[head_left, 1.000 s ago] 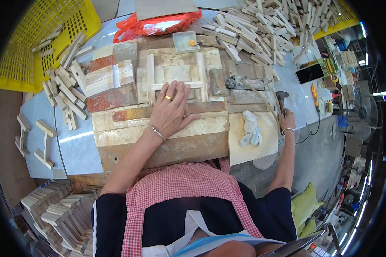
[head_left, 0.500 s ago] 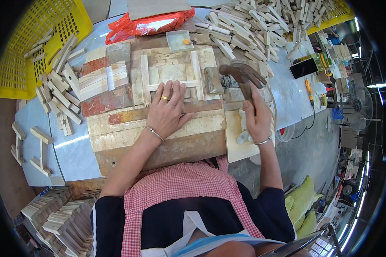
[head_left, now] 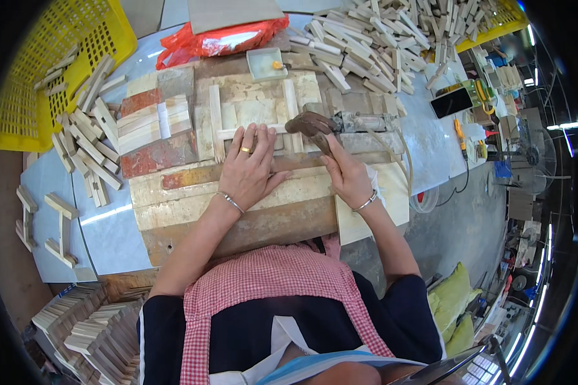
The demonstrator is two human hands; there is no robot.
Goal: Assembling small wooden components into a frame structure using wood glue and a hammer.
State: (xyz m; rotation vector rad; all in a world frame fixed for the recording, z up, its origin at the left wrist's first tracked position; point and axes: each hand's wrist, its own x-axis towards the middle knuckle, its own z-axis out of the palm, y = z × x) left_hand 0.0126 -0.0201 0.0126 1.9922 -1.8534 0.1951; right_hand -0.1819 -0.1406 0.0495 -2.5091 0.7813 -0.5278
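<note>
An H-shaped wooden frame (head_left: 291, 101) of two upright strips and a crossbar lies on the worn work block (head_left: 237, 212). My left hand (head_left: 249, 168) rests flat over the crossbar, fingers stretched out and pointing away from me, the thumb apart. A claw hammer (head_left: 311, 122) is gripped in my right hand (head_left: 349, 174), fingers wrapped round its handle. Its rusty head is at the right upright, where the crossbar meets it; whether it touches the wood I cannot tell. A metal clamp-like fixture (head_left: 369, 122) sits just right of the hammer head.
Flat wooden pieces (head_left: 154, 125) lie left of the frame. Behind it stands a small square dish (head_left: 267, 64). Loose wooden sticks (head_left: 359, 51) pile up at the back right, with more beside a yellow basket (head_left: 103, 38). Finished-looking H frames (head_left: 62, 228) lie far left; a phone (head_left: 451, 102) is right.
My right hand has swung the hammer down and to the left, from above the fixture to the right upright. My left hand has stayed in place on the crossbar.
</note>
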